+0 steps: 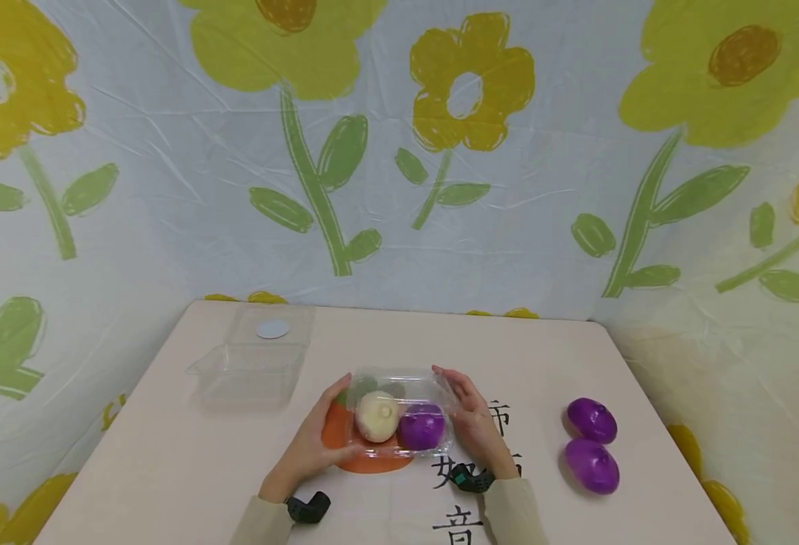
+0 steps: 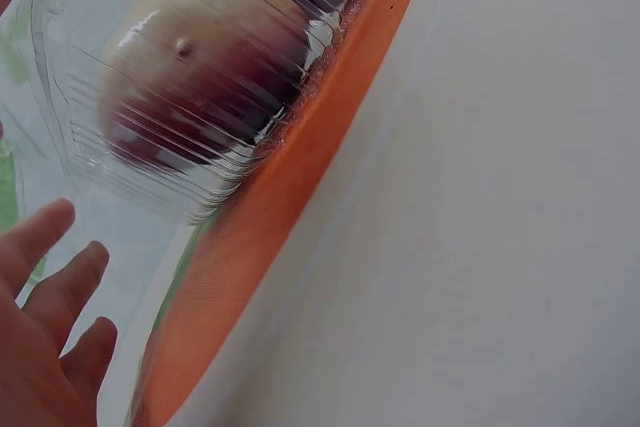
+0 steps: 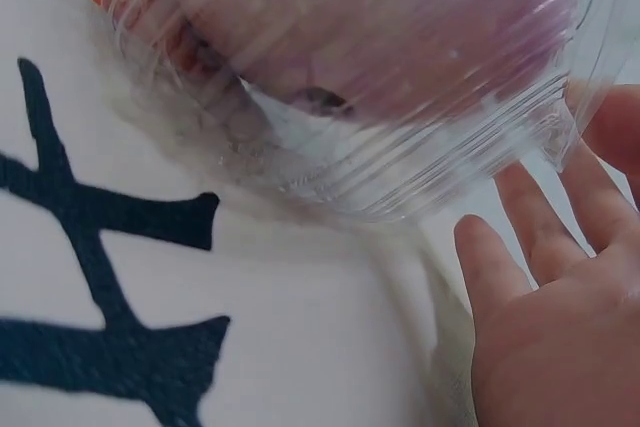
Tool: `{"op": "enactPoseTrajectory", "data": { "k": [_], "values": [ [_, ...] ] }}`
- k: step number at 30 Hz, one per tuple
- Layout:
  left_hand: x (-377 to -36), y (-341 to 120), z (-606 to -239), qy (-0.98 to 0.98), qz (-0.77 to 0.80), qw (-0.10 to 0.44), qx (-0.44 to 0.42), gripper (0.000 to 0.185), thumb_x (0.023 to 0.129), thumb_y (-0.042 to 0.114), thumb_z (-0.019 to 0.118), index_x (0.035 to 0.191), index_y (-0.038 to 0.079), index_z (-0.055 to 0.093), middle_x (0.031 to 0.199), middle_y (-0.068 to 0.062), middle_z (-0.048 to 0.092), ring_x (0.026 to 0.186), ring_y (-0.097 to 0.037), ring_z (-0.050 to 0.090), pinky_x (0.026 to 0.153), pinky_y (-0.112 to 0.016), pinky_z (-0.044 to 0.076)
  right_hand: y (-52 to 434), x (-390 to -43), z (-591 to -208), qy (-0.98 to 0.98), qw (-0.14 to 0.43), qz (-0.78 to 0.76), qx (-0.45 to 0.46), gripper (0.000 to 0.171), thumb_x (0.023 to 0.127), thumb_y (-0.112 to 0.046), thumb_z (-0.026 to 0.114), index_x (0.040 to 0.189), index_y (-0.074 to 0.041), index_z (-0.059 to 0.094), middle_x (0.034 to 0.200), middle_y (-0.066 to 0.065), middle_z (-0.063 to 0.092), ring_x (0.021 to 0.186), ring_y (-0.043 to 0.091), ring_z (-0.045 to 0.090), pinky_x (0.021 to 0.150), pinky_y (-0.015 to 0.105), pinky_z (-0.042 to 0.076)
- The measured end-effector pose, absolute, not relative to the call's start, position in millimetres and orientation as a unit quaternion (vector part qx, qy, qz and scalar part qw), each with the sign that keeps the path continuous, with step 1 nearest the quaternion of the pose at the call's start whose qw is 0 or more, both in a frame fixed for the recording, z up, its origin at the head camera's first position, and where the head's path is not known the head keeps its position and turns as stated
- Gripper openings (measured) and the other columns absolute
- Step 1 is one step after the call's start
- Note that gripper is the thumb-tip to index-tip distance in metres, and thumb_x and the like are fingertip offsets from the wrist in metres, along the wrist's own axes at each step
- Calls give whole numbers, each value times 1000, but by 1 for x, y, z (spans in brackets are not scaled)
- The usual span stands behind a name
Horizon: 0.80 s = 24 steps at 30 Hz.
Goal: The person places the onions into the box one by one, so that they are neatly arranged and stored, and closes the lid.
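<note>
A clear plastic box (image 1: 399,378) is held between both hands near the middle of the table, lid lying over it. Inside sit a pale round vegetable (image 1: 377,416), cream above and purple below in the left wrist view, and a glossy purple onion-like vegetable (image 1: 422,427). My left hand (image 1: 313,439) grips the box's left end, thumb at the front edge and fingertips toward the back. At the right end my right hand (image 1: 475,424) grips the corner, its fingertips reaching the back. In both wrist views several fingers spread apart beyond the plastic.
Another clear box (image 1: 252,371) stands at the back left, its lid raised, with a white oval sticker (image 1: 273,328). Two purple onion-like vegetables (image 1: 591,420) (image 1: 591,466) lie at the right. The tablecloth (image 1: 372,522) bears an orange fruit print and dark characters. Flowered fabric (image 1: 385,250) hangs behind.
</note>
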State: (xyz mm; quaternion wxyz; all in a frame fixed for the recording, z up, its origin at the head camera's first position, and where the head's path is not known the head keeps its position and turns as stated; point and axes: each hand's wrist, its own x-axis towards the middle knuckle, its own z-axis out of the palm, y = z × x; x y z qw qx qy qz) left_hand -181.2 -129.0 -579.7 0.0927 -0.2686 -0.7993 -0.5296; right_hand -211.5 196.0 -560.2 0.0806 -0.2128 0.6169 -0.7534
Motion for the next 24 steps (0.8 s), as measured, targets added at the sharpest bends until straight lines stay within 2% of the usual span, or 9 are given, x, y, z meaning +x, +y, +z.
{"op": "enactPoseTrajectory", "data": {
  "k": [3, 7, 10, 13, 17, 20, 22, 24],
  "values": [
    [-182, -129, -581, -795, -530, 98, -279, 99, 73, 32, 89, 151, 9, 33, 160, -10, 30, 147, -28, 28, 115, -25, 21, 197, -211, -562, 620, 75, -747, -227, 65, 88, 16, 43, 149, 1, 30, 161, 14, 26, 150, 23, 19, 114, 24, 26],
    [-182, -131, -581, -782, -543, 94, -293, 95, 74, 41, 87, 147, 5, 37, 160, -12, 29, 147, -31, 27, 116, -22, 19, 198, -212, -563, 620, 81, -746, -230, 58, 91, 16, 40, 147, 4, 33, 162, 14, 25, 150, 22, 19, 115, 24, 25],
    [-182, -133, -582, -773, -549, 96, -302, 88, 82, 50, 77, 146, 4, 38, 161, -12, 29, 147, -32, 27, 116, -23, 19, 199, -211, -560, 628, 86, -741, -222, 54, 93, 15, 39, 146, 5, 35, 161, 12, 27, 150, 22, 20, 115, 26, 26],
    [-183, -135, -584, -774, -550, 97, -299, 75, 89, 47, 68, 146, 7, 39, 161, -10, 29, 147, -33, 27, 116, -26, 20, 199, -210, -552, 662, 78, -715, -211, 51, 94, 15, 39, 144, 4, 38, 159, 12, 32, 149, 24, 22, 114, 25, 27],
    [-184, -134, -584, -787, -539, 90, -286, 67, 88, 30, 71, 145, 13, 40, 161, -8, 28, 147, -33, 28, 117, -36, 24, 203, -205, -539, 687, 78, -697, -189, 48, 95, 11, 39, 142, 6, 41, 157, 14, 35, 148, 31, 25, 111, 20, 31],
    [-183, -132, -581, -793, -533, 88, -282, 69, 85, 24, 75, 144, 13, 41, 161, -10, 28, 146, -36, 27, 115, -54, 26, 206, -199, -529, 682, 101, -704, -170, 45, 99, 4, 40, 144, 7, 38, 158, 17, 31, 148, 35, 22, 110, 19, 32],
    [-181, -130, -577, -794, -533, 84, -280, 69, 85, 24, 76, 143, 11, 42, 160, -12, 28, 146, -37, 26, 112, -64, 25, 208, -193, -522, 683, 119, -703, -160, 45, 102, -2, 40, 147, 6, 35, 160, 17, 27, 148, 36, 19, 113, 24, 31],
    [-179, -128, -573, -794, -536, 74, -277, 68, 86, 25, 76, 143, 9, 42, 160, -13, 28, 146, -38, 26, 109, -69, 23, 211, -186, -517, 697, 127, -690, -148, 47, 103, -4, 41, 149, 2, 33, 161, 16, 24, 149, 36, 18, 116, 32, 29]
  ]
}}
